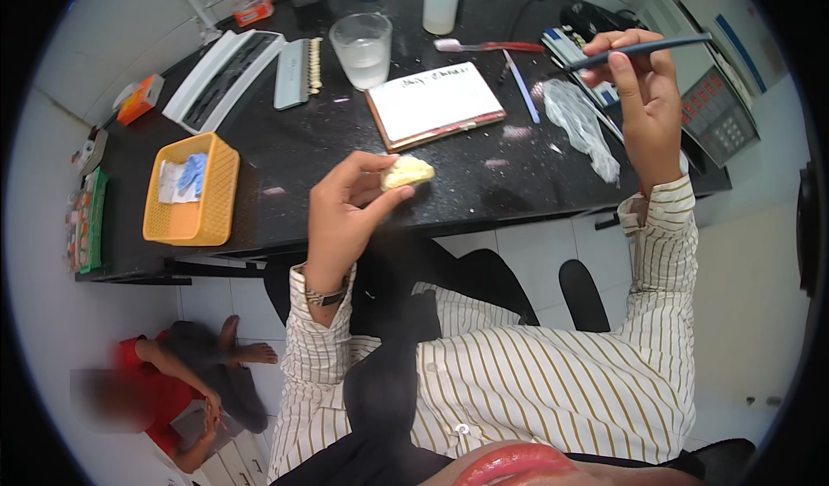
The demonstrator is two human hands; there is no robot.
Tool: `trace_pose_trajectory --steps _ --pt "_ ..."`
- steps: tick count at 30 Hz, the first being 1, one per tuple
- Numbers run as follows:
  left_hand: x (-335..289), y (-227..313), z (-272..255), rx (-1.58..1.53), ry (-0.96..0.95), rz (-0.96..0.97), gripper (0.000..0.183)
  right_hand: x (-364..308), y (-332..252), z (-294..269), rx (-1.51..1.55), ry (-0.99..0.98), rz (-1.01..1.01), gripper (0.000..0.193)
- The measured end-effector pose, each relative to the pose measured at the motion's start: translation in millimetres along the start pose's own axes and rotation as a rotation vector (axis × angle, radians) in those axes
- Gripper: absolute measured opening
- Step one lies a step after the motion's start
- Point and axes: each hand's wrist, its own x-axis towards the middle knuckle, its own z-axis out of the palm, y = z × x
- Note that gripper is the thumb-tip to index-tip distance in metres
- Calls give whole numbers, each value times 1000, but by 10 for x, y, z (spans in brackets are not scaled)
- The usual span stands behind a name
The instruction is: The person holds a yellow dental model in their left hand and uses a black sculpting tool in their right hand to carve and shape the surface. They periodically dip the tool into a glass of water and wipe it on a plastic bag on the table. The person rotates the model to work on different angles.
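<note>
My left hand pinches a small pale yellow dental cast between thumb and fingers, just over the near edge of the black table. Raised at the right, my right hand is closed round a slim dark blue brush. The brush slants, with its thin dark tip to the left, apart from the cast. Beyond the cast lies a white palette with a brown edge and dark marks along its far side. Below my right hand is a crumpled clear plastic bag.
A clear cup of liquid stands behind the palette, near a white-capped bottle. A red toothbrush and a lilac stick lie right. Left are a yellow basket and a shade guide. A person in red sits lower left.
</note>
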Motion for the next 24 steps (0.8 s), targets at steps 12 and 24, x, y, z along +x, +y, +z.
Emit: trace_pose_trajectory --steps 12,24 --pt "12 40 -46 94 -40 99 26 889 451 1206 22 -235 -83 15" --pt "3 48 -76 96 -57 113 27 982 643 1308 63 -195 42 14"
